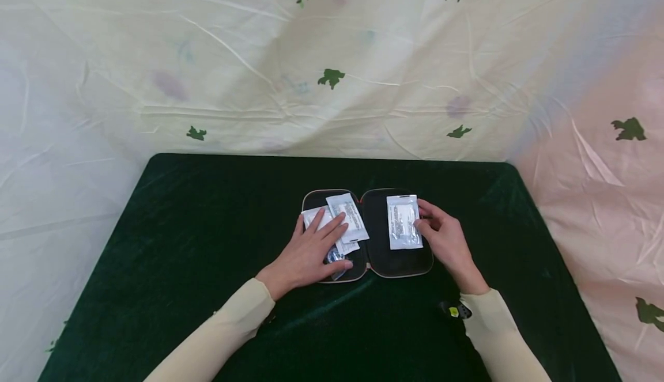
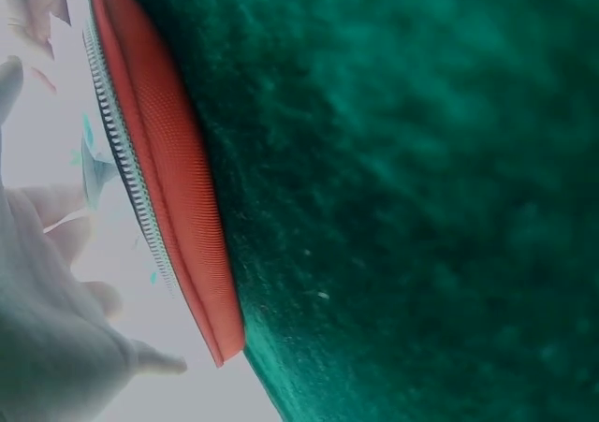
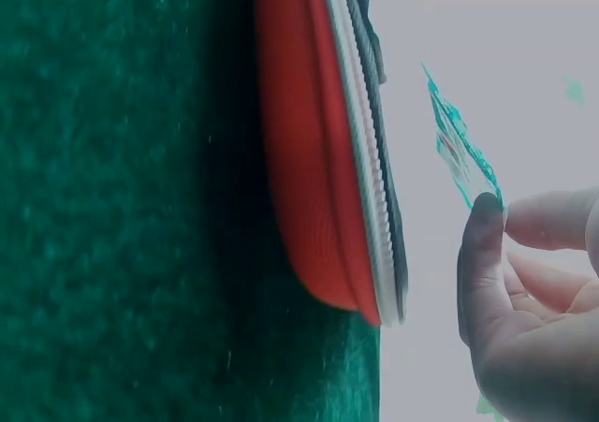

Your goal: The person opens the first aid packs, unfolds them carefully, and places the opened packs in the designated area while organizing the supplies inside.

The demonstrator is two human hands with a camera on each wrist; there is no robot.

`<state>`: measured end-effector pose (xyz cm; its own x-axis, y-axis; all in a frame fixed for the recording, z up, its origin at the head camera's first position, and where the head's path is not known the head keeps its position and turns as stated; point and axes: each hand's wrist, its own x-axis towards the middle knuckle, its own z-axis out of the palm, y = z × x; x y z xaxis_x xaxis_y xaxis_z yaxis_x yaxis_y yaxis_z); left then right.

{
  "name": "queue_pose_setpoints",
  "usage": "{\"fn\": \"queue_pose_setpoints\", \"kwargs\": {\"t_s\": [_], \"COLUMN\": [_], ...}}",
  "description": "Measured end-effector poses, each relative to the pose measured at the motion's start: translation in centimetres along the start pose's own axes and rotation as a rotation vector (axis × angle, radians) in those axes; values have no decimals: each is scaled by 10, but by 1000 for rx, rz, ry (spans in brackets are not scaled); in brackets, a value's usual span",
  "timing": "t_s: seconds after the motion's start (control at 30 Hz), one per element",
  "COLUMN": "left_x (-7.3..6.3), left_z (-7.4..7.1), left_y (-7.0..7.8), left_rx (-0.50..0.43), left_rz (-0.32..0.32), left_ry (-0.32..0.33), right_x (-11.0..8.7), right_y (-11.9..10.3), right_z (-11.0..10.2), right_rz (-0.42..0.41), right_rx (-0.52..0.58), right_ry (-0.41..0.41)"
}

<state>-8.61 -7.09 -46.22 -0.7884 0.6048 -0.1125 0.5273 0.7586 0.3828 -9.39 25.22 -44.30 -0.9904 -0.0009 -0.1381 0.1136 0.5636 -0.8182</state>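
Note:
A zip case (image 1: 377,258) with a red outside (image 3: 309,160) and black inside lies unfolded on the table. Over its left half my left hand (image 1: 311,255) is spread, fingers straight, resting on or just above several white printed packets (image 1: 351,220). A shiny bluish item (image 1: 336,257) shows partly beneath that hand. My right hand (image 1: 447,237) pinches the right edge of another white printed packet (image 1: 403,223), held over the case's right half. In the right wrist view this packet (image 3: 460,146) is tilted and apart from the case.
Dark green cloth (image 1: 207,226) covers the table. A pale curtain (image 1: 249,82) with leaf prints hangs behind and at both sides. A small dark device with a yellow-green mark (image 1: 454,311) sits at the right wrist.

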Motion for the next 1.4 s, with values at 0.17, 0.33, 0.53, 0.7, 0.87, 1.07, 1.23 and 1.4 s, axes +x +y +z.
{"fn": "queue_pose_setpoints", "kwargs": {"t_s": [0.17,0.33,0.53,0.7,0.87,1.07,1.23,1.4], "left_x": [4,11,18,22,24,24,24,24], "left_z": [-3,-3,-2,-1,1,4,6,7], "left_y": [4,10,15,18,19,18,17,15], "left_rx": [-16,9,34,39,48,94,131,132], "left_rz": [30,55,90,114,126,127,130,134], "left_ry": [10,8,-8,-22,-37,-53,-67,-69], "right_x": [4,8,12,16,20,23,24,26], "right_y": [3,4,4,5,7,11,12,14], "right_z": [-5,-7,-11,-15,-17,-18,-18,-15], "right_rz": [1,6,5,-8,-13,-2,2,-1], "right_rx": [-12,-23,-55,-90,-115,-125,-142,-172], "right_ry": [7,12,11,6,9,7,-8,-25]}}
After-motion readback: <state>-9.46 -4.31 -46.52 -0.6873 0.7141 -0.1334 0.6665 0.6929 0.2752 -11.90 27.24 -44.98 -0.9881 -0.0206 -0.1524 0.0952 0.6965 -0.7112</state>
